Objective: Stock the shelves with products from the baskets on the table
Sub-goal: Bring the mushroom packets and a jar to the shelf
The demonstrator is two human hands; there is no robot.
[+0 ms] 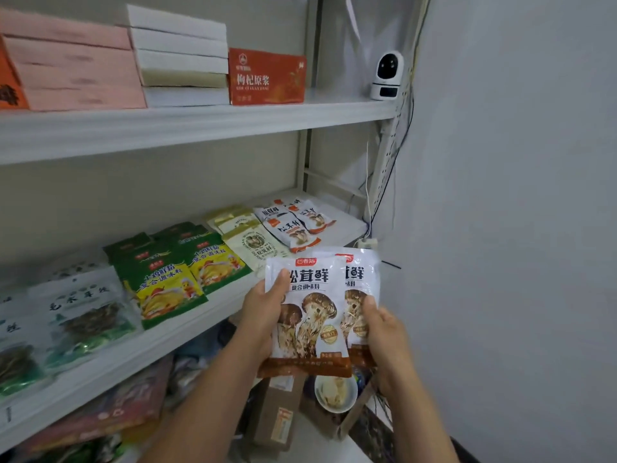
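1. Two white plastic seasoning pouches printed with brown mushrooms are held overlapped just in front of the white metal middle shelf (207,317), near its right end. The front pouch (310,315) covers the left part of the rear pouch (360,279).
2. The left hand (263,307) grips the front pouch's left edge, thumb on its face, fingers curled behind.
3. The right hand (384,329) holds the rear pouch's right edge, fingers wrapped round it.
4. On that shelf lie matching white mushroom pouches (293,225) at the right end, then leftward cream sachets (247,235), green-and-yellow packets (187,272) and clear bags of dark dried strips (86,312).
5. Above the shelf stand a red cardboard box (267,76) and a white camera (387,75).
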